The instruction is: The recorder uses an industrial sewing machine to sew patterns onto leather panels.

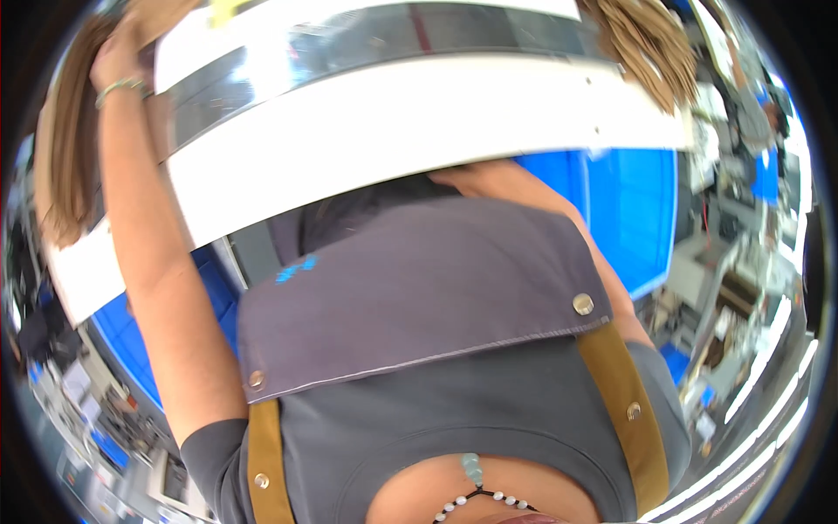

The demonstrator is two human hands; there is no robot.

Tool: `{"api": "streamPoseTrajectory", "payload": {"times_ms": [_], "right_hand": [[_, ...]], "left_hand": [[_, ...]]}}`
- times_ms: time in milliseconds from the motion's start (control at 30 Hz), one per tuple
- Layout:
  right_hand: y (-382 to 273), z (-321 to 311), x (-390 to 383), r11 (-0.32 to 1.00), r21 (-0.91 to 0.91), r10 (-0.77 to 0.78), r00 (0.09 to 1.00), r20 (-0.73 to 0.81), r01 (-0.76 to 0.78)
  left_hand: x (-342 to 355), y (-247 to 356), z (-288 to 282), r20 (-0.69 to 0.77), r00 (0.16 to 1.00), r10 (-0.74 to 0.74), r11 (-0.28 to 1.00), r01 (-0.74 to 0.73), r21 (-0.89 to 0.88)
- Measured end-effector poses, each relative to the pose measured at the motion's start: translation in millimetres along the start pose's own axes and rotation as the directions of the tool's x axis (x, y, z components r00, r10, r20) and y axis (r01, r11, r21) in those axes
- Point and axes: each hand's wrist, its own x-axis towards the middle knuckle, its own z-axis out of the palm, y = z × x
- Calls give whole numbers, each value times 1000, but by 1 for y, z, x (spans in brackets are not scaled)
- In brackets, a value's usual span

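Note:
My left hand (115, 59) reaches to the far left of the white table, with a beaded bracelet (120, 89) at its wrist. It is against a brown paper or cardboard piece (164, 16) and beside a stack of folded brown paper (70, 166). Blur and the picture's edge hide whether its fingers grip anything. My right hand (476, 178) is low, between the white table's near edge (384, 144) and my grey apron (410, 279). The table edge covers most of its fingers, so what they touch cannot be made out.
A dark, shiny strip (349, 39) runs across the tabletop. Another bundle of brown paper (650, 52) lies at the far right. Blue bins stand below the table, one on the right (630, 218) and one on the left (131, 336). At the right rim a person (755, 118) is visible among cluttered workbenches.

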Motion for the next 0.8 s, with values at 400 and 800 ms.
{"api": "streamPoseTrajectory", "payload": {"times_ms": [400,800], "right_hand": [[-67,-210,27,738,525,-510,860,23,424],[-36,-237,143,323,661,-928,364,81,677]], "left_hand": [[-98,130,-255,-384,831,402,906,-421,38],[-457,-19,-474,-879,475,-41,996,91,2]]}}
